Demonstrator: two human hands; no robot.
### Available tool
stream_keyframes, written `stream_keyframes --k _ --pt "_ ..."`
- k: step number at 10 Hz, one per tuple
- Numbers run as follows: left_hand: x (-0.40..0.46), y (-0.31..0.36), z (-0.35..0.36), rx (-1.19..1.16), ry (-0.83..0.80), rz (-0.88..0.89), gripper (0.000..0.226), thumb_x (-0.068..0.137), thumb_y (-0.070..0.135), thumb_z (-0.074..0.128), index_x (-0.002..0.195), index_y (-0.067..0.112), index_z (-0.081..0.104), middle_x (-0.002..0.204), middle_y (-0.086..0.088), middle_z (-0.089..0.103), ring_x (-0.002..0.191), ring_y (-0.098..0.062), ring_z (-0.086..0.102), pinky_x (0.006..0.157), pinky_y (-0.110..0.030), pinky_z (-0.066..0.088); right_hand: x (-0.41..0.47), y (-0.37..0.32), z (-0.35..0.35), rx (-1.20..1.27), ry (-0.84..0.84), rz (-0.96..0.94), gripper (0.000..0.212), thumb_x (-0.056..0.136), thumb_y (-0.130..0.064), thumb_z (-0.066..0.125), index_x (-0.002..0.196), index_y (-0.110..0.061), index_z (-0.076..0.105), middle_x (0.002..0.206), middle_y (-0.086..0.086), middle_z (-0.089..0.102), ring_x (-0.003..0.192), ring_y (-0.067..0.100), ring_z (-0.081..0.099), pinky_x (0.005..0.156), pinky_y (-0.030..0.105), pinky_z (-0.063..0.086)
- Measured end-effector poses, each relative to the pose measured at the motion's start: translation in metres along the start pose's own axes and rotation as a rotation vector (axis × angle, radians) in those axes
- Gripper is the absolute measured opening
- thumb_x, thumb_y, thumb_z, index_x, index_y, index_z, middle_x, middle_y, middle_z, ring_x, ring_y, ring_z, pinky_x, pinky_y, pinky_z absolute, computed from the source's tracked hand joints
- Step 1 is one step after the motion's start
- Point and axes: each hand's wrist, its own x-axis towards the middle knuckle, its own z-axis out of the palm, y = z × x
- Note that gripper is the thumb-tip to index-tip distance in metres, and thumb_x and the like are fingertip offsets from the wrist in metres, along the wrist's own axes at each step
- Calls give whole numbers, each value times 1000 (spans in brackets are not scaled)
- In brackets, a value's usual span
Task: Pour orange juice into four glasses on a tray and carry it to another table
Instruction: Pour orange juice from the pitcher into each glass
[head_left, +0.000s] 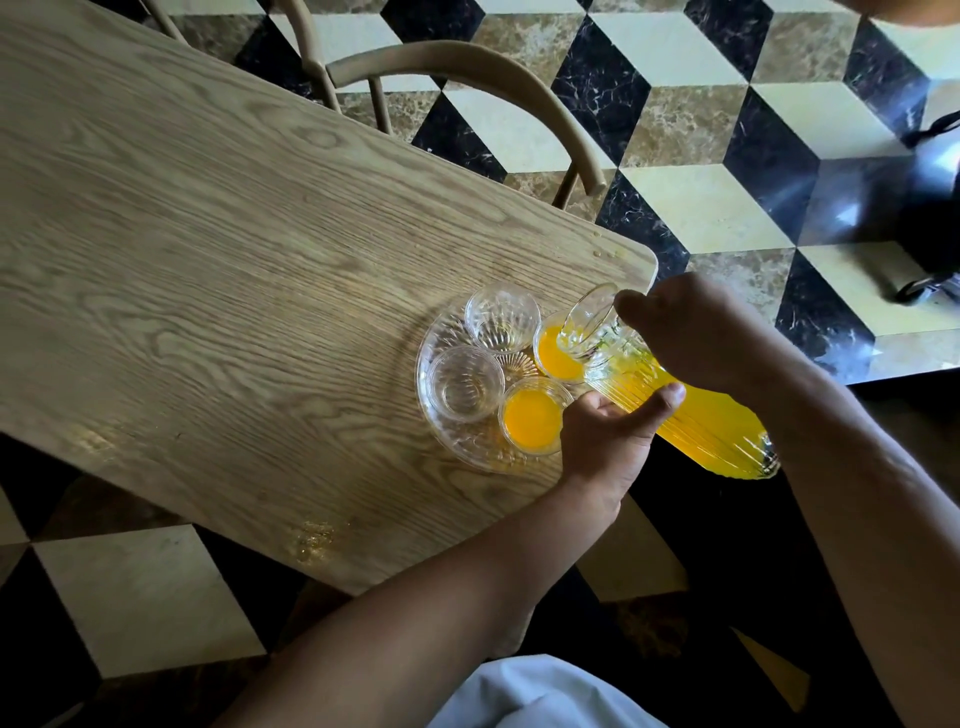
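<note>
A round clear glass tray (436, 415) sits near the right corner of a wooden table (218, 249). Several small glasses stand on it. The near glass (532, 415) holds orange juice. The right glass (558, 353) is partly filled, and juice runs into it from a tilted ribbed glass jug (696, 415). The far glass (501, 319) and the left glass (465, 384) are without juice. My left hand (608, 436) grips the jug's body from below. My right hand (696, 332) holds the jug near its neck from above.
A bent-wood chair (467, 67) stands at the table's far side. The floor is tiled in black, cream and brown cubes. A dark bag or device (930, 208) lies on the floor at the right. Small wet spots mark the table near its front edge (311, 540).
</note>
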Motion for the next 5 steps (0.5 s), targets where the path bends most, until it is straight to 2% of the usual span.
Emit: stream_keyframes --k 1,2,3,4,5 --pt "0 13 -4 -20 29 11 67 46 69 85 63 25 38 54 11 41 51 -9 32 51 -28 35 2 -9 -2 -14 8 -23 47 103 -35 43 61 -12 43 59 2 44 51 12 39 51 22 35" --pt "1 14 -7 -30 58 9 68 44 72 83 62 24 38 57 7 44 54 -12 34 54 -31 36 5 -14 -3 -10 4 -31 47 102 -36 43 62 -11 45 60 3 45 51 14 40 51 22 35" --pt "4 15 -10 -51 54 -15 69 44 72 85 62 23 40 61 0 49 61 -16 40 60 -37 40 9 -24 -3 -71 29 -50 48 103 -36 46 67 -4 51 58 9 45 54 25 43 49 27 32" --pt "4 20 -11 -67 56 8 70 44 74 84 60 24 38 60 0 47 62 -17 38 59 -38 38 12 -32 -2 -174 41 -86 45 103 -34 46 75 -1 56 58 11 44 54 27 42 48 27 29" --pt "8 22 -15 -46 78 2 71 44 76 83 59 24 36 60 0 43 64 -18 34 58 -39 35 17 -39 -1 -159 51 -46 50 102 -42 47 70 -4 55 56 10 45 48 21 38 45 25 27"
